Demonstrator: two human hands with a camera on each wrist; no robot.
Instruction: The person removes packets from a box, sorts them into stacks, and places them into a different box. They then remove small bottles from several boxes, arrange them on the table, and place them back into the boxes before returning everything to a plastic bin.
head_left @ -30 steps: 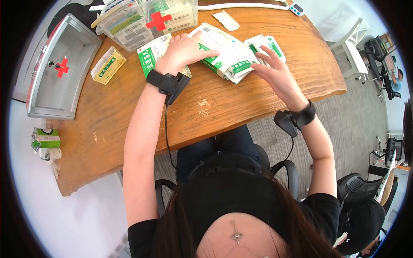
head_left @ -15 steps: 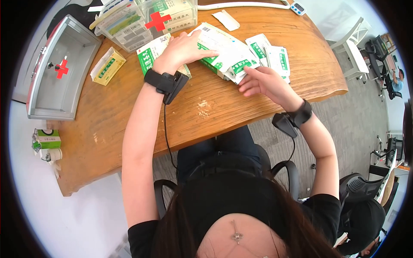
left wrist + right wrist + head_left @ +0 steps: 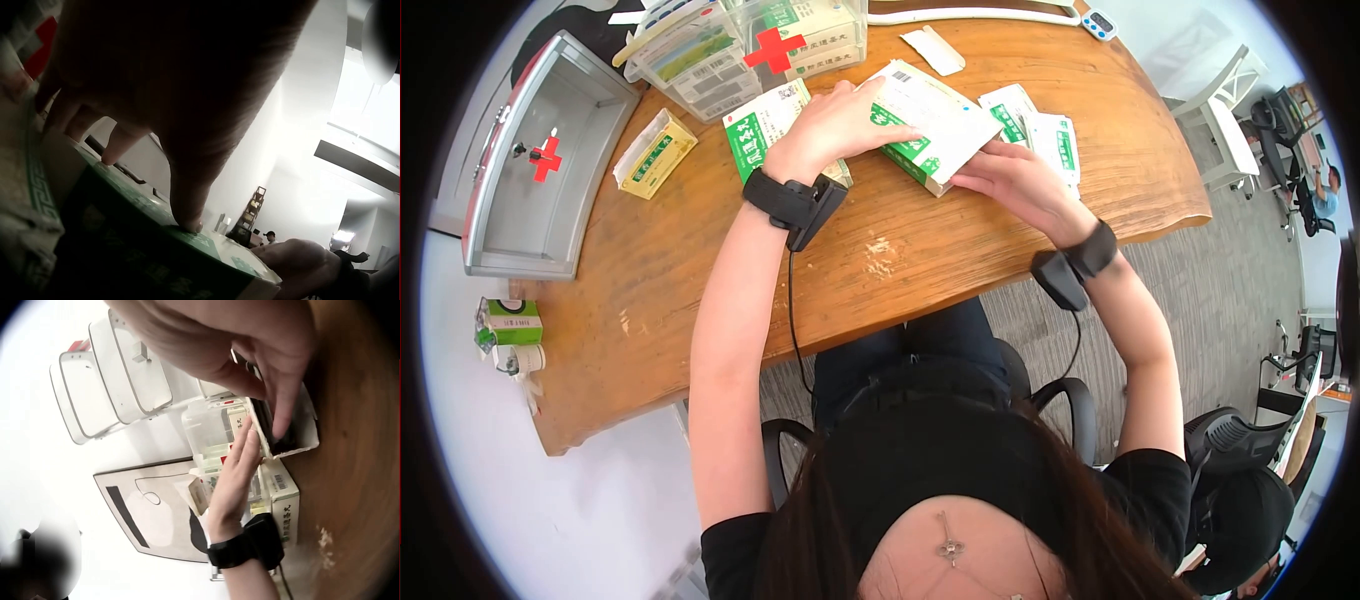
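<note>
A white-and-green medicine box (image 3: 935, 115) lies on the wooden table, its open end facing right. My left hand (image 3: 830, 128) presses on the box's left part, with thumb and fingers spread over its upper face; in the left wrist view the thumb (image 3: 187, 209) touches near the green edge. At the open end is my right hand (image 3: 1020, 185), and in the right wrist view its fingers (image 3: 284, 415) reach into the dark opening beside a raised flap (image 3: 306, 422). The box's contents are mostly hidden. Another medicine box (image 3: 745, 140) lies partly beneath my left hand.
White-and-green sachets (image 3: 1055, 145) lie to the right of the box. Behind stands a clear bin (image 3: 835, 60) of boxes with a red cross. On the left are a yellow box (image 3: 657, 155) and an open metal-edged case (image 3: 520, 220). A torn white piece (image 3: 933, 50) lies farther back.
My right hand has moved from above the sachets to the box's open end. Sachets that stuck out there no longer show in the head view. The left hand has kept its place on the box.
</note>
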